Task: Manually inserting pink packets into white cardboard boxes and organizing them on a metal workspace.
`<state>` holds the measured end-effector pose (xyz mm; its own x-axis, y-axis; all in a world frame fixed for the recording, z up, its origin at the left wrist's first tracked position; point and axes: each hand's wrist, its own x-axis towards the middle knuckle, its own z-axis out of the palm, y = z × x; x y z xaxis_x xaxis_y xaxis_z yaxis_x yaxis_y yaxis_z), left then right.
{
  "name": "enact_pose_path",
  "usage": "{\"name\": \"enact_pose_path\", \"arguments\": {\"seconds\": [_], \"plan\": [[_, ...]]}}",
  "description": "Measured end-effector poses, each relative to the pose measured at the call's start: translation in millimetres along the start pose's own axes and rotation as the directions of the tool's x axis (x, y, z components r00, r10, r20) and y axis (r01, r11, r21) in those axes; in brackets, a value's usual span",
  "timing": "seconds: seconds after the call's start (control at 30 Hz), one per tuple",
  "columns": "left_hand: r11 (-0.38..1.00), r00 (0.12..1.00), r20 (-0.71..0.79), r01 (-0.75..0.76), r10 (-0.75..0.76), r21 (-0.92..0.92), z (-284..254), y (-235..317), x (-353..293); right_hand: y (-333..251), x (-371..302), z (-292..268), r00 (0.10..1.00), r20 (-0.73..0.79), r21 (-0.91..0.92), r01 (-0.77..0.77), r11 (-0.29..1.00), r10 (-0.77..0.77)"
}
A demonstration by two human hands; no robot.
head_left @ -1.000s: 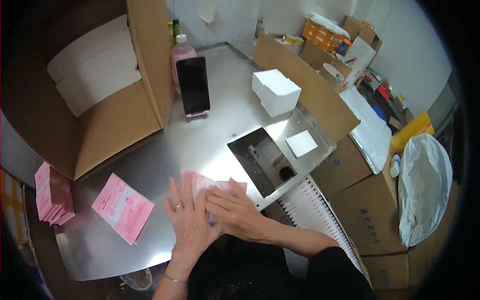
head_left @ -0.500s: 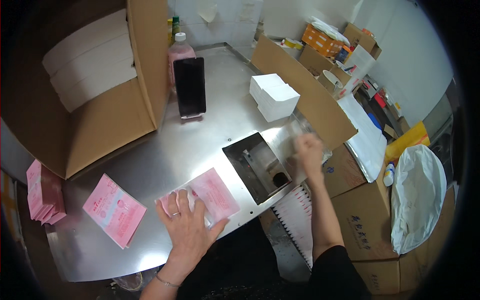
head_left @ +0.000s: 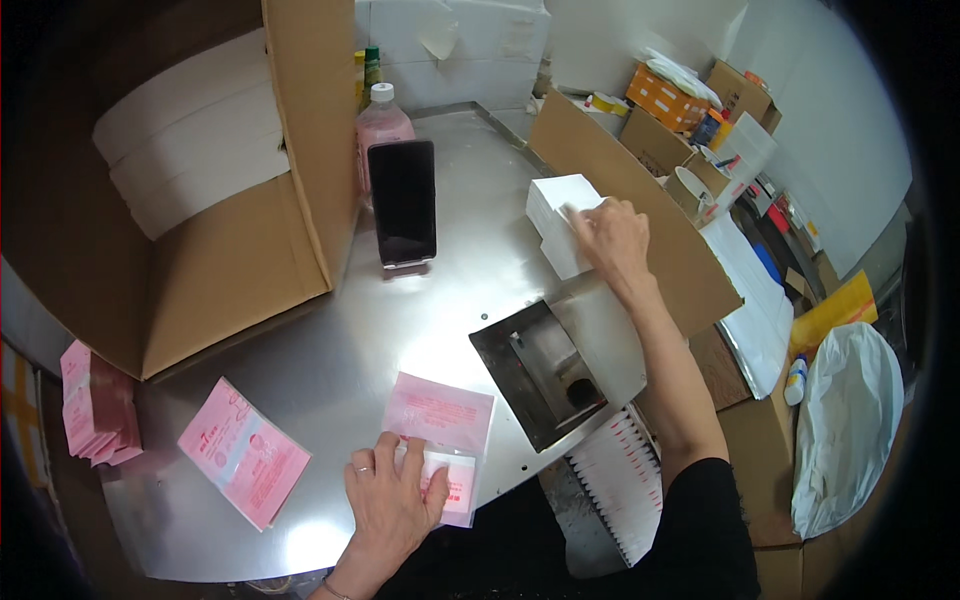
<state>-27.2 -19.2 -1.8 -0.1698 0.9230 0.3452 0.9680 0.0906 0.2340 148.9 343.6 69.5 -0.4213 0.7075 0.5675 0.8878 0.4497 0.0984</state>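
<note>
My left hand (head_left: 390, 505) lies on a pink printed plastic packet (head_left: 440, 405) near the table's front edge, fingers apart. Beside its thumb shows a smaller white piece with red print (head_left: 457, 483), partly under the hand. My right hand (head_left: 615, 245) reaches to a stack of white paper pieces (head_left: 560, 195), fingers pinched at its right edge. Blur at the fingertips hides how many pieces they grip. Another pink packet (head_left: 245, 450) lies flat to the left. Between my hands is a rectangular metal-lined opening (head_left: 535, 375) in the steel table.
A large open cardboard box (head_left: 235, 270) holding white bundles stands at the left, with a pile of pink packets (head_left: 95, 410) below it. A phone (head_left: 405, 205) stands before a pink bottle (head_left: 385, 125). A cardboard panel (head_left: 640, 200) edges the right side, near a white bag (head_left: 850, 430).
My right hand has moved up and away from beside the opening to the white stack. The packet under my left hand has turned, and the white printed piece now shows. The view has shifted slightly.
</note>
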Motion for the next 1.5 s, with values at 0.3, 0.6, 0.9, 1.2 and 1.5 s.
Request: {"name": "enact_pose_path", "arguments": {"seconds": [0.3,0.6,0.9,1.2,1.5], "plan": [[0.996,0.999,0.044,-0.016,0.02,-0.087,6,-1,1,14,51,49,0.959,0.282,0.157,-0.066,0.985,0.019],[0.995,1.0,-0.029,-0.001,-0.001,-0.098,7,-2,4,28,-48,-7,0.996,0.081,0.303,-0.053,0.951,0.03],[0.994,0.992,-0.112,-0.071,0.061,-0.081,11,2,0,69,-86,-61,0.934,-0.027,0.477,-0.302,0.826,0.357],[0.996,0.994,-0.108,-0.041,0.032,-0.08,10,0,-4,4,-118,-81,0.987,-0.16,0.155,0.062,0.986,-0.037],[0.998,0.994,-0.101,-0.041,0.037,-0.04,5,5,0,1,-126,-67,0.997,-0.007,0.129,-0.081,0.988,0.083]]}}
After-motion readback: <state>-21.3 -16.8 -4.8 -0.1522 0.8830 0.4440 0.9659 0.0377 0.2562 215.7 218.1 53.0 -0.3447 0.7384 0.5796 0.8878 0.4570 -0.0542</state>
